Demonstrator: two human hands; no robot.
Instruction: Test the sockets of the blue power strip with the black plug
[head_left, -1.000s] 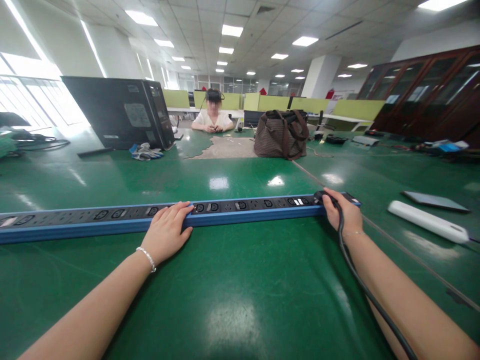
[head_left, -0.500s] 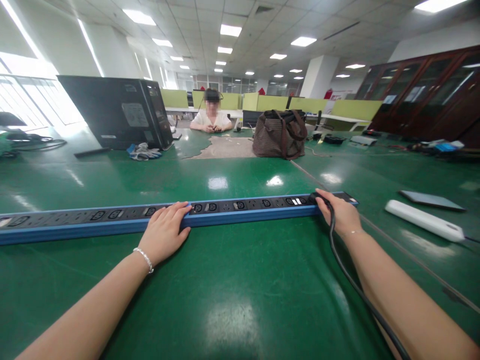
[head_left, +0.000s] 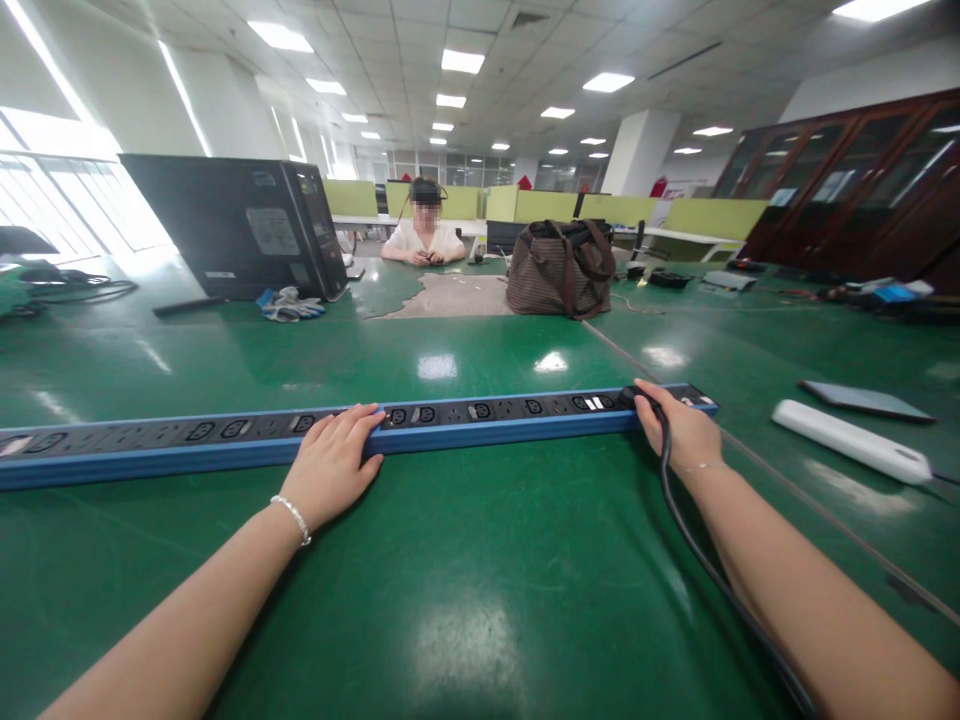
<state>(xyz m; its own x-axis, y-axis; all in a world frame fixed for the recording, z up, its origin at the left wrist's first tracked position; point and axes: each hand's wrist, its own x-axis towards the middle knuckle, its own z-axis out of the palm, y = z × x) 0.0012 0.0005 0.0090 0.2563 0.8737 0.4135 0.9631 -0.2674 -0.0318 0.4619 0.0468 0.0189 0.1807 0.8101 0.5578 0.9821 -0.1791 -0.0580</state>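
A long blue power strip [head_left: 480, 432] with black sockets lies across the green table, running from the left edge to right of centre. My left hand [head_left: 335, 465] rests over its middle part, fingers on the top face and thumb along the near side. Near the strip's right end, my right hand [head_left: 679, 430] is closed on a black plug [head_left: 628, 397] that sits against the sockets. A black cable [head_left: 679, 515] runs from the plug under my right wrist toward the bottom right. My fingers partly hide the plug.
The green table [head_left: 465, 560] also holds a black computer case [head_left: 240, 225], gloves [head_left: 290, 304], a brown bag [head_left: 561, 268], a white bar-shaped device [head_left: 851, 440] and a flat grey device [head_left: 866, 400]. Across the table sits a person [head_left: 424, 240]. Cables lie at far left.
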